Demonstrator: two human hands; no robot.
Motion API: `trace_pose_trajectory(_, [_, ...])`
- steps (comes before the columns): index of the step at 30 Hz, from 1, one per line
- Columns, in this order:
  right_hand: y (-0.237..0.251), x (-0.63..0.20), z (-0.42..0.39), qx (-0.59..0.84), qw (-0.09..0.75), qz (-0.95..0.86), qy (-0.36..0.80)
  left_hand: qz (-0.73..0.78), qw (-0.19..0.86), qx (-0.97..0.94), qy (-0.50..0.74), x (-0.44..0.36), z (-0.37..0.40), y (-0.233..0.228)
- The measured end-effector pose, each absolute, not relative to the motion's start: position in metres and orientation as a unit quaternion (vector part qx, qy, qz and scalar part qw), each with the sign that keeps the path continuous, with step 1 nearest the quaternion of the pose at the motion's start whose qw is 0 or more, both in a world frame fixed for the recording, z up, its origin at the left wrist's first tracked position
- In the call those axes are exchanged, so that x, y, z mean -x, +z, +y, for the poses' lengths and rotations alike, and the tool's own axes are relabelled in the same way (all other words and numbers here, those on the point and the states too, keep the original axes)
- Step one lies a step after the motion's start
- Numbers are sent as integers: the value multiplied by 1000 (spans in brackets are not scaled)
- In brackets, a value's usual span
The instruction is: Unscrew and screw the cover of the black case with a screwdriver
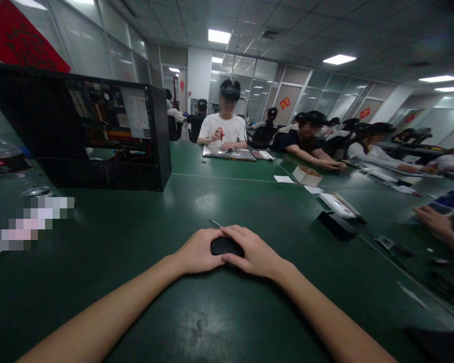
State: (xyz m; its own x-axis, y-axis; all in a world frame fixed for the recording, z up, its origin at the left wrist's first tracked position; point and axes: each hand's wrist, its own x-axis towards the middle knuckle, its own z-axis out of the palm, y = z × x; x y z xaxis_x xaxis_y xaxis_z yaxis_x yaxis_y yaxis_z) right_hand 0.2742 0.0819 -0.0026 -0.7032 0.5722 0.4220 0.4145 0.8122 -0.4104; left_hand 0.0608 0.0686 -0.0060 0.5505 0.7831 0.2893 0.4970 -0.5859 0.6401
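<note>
My left hand (197, 251) and my right hand (258, 254) meet low over the table, wrapped round a small black object (226, 246) with rounded edges. It looks flat and smooth, perhaps a computer mouse, but the fingers cover its sides. The thumbs come together along its near edge, and the fingertips touch at its far side. Just beyond the fingers a thin metal rod (214, 223), like a screwdriver shaft, sticks out; its other end is hidden behind my hands.
An open black computer case (157, 136) stands at the left, near a plastic bottle (7, 156). Rightward lie a small open box (307, 176), a white device (336, 205) and a black box (336, 225). A person (223, 126) works opposite; another person's hand (433, 220) is at right.
</note>
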Motion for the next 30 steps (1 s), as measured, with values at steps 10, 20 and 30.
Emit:
trace_pose_trajectory(10, [6,-277,61,287,239,-916,147,344,302,-825,331,-55,64,-3])
trace_pose_trajectory(20, [4,-271,28,311,211,-912,163,382,341,-750,418,-55,80,-15])
trace_pose_trajectory(30, [-26,-450,-8,502,332,-796,-61,359,196,-858,311,-55,80,-20])
